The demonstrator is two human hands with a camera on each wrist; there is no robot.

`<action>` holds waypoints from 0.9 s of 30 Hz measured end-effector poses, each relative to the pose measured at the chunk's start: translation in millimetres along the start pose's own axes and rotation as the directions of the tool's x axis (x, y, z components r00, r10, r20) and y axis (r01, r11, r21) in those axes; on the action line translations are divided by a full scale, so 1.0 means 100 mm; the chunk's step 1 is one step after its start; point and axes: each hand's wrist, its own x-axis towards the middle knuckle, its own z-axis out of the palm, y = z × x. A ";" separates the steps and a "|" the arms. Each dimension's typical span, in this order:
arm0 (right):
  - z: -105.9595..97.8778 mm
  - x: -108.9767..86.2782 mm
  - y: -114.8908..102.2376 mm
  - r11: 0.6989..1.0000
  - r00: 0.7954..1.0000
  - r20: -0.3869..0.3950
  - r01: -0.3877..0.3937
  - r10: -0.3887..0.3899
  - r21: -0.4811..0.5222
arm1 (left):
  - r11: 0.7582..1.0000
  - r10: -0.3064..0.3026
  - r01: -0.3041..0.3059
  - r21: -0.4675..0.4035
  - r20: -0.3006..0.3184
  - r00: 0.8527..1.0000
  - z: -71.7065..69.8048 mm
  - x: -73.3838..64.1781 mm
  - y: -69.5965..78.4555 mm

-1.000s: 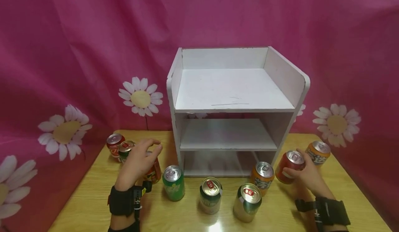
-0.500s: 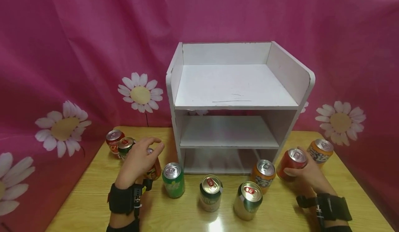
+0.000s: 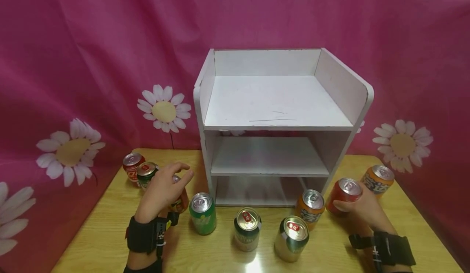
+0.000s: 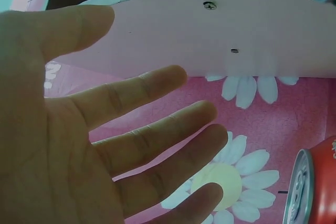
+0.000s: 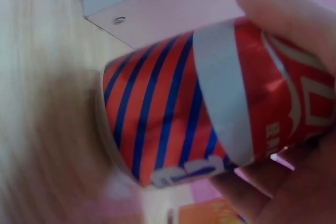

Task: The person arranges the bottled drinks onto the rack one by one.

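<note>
My right hand (image 3: pixel 363 207) grips a red soda can (image 3: pixel 349 186) beside the shelf's right side. In the right wrist view, the thumb lies along one side of this red can (image 5: pixel 168 108) and the fingers wrap the other; blue stripes circle its lower part. My left hand (image 3: pixel 161 189) hovers over the left-hand cans, holding nothing. Its fingers (image 4: pixel 157 132) are spread and straight in the left wrist view. Partly hidden behind that hand stands an orange-red can (image 3: pixel 182 201). A dark green can (image 3: pixel 146 174) and a red can (image 3: pixel 133 165) stand beyond it.
A white shelf unit (image 3: pixel 279 128) stands at the back centre. In front are a green can (image 3: pixel 203 216), two green-and-silver cans, one central (image 3: pixel 247 232), and an orange can (image 3: pixel 310 209). Another orange can (image 3: pixel 380 177) stands behind my right hand. A pink daisy cloth (image 3: pixel 257 16) hangs behind.
The head view has shifted slightly. My right hand keeps its grip on the red can, and my left hand stays raised by the left-hand cans.
</note>
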 end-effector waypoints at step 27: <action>-0.35 -0.27 -0.74 0.992 0.956 -0.267 0.109 -0.122 -0.064 | 0.997 -0.004 0.001 0.082 0.037 0.999 0.05 0.01 0.04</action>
